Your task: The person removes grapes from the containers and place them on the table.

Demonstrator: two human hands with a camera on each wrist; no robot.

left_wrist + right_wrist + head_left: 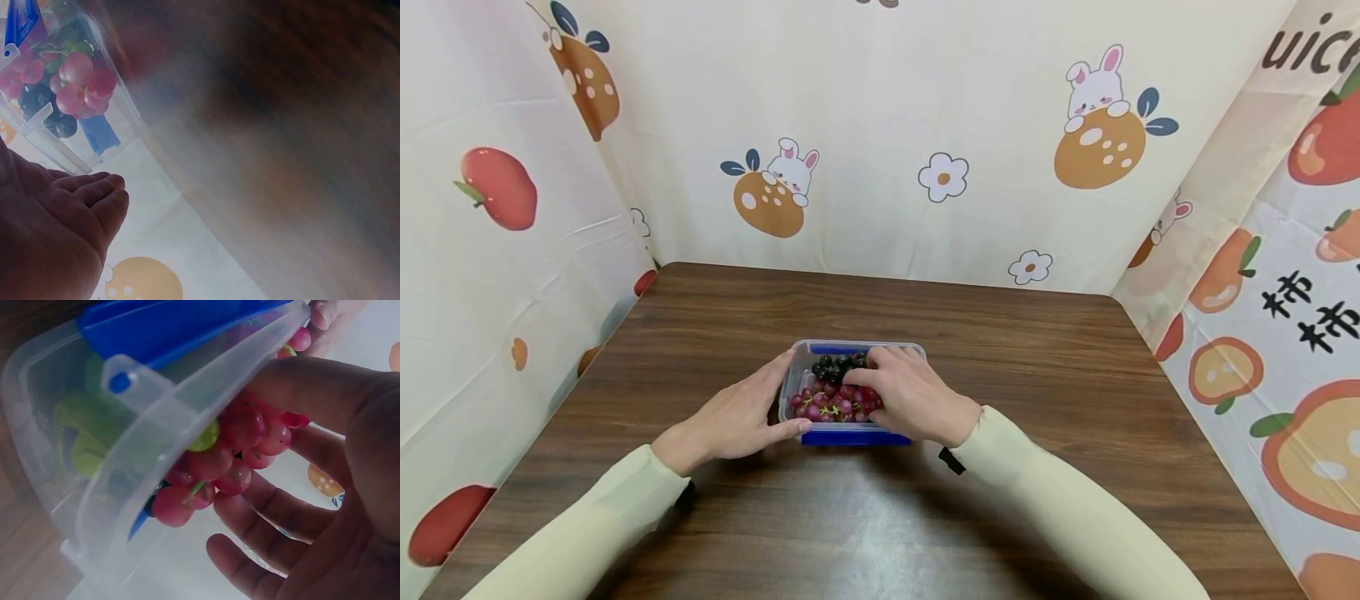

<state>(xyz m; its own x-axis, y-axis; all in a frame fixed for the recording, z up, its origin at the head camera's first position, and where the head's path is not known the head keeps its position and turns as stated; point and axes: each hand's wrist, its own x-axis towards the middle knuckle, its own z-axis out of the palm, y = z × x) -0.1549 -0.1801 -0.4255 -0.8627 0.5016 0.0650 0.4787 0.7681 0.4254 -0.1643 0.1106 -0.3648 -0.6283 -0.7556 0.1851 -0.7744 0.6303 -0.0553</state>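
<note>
A clear plastic food box [792, 379] with blue latches [856, 437] sits on the table. Inside it lie a bunch of red grapes [827, 407] at the front and dark grapes [831, 368] behind. My left hand [733, 417] rests against the box's left side, thumb at the front rim and fingers fairly straight. From the right, my right hand [917, 396] reaches over the rim into the box. In the right wrist view its thumb and curled fingers [240, 528] are around the red grapes [244, 428]. Green leaves [87, 444] show through the box wall.
The brown wooden table [1037, 375] extends around the box on every side. Printed curtains with fruit and rabbits hang behind it [880, 208] and along both sides. Dark wrist straps [952, 461] show under the pale sleeves [1045, 492].
</note>
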